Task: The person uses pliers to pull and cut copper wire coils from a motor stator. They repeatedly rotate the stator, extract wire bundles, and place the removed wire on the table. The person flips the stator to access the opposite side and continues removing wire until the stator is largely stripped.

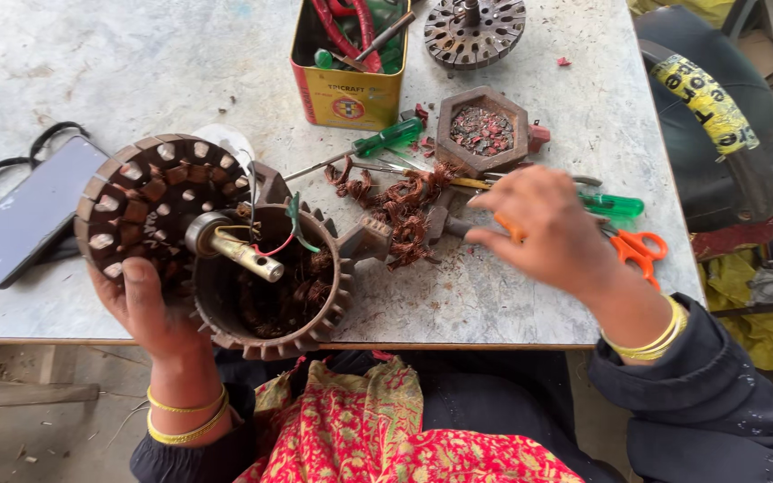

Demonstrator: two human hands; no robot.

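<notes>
Over the scratched grey table (136, 63), my left hand (149, 309) grips the motor stator (225, 246) from below, while my right hand (552, 233) hovers with fingers loosely curled over the orange scissors (637, 246).

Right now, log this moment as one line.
left hand: holds round brown motor stator | right hand: over orange-handled scissors | surface: grey worn table

At twelve o'clock from the right hand (543, 234), a hexagonal wooden tray of red scraps (482, 131), a yellow metal tin of tools (348, 63) and a round slotted steel disc (474, 31) block the way. At nine o'clock, a tangle of brown copper wire (400, 207) crowds the grey marble tabletop (136, 63). Open surface lies at ten o'clock, beyond the ribbed brown motor stator (212, 241) in the left hand (149, 309).
</notes>
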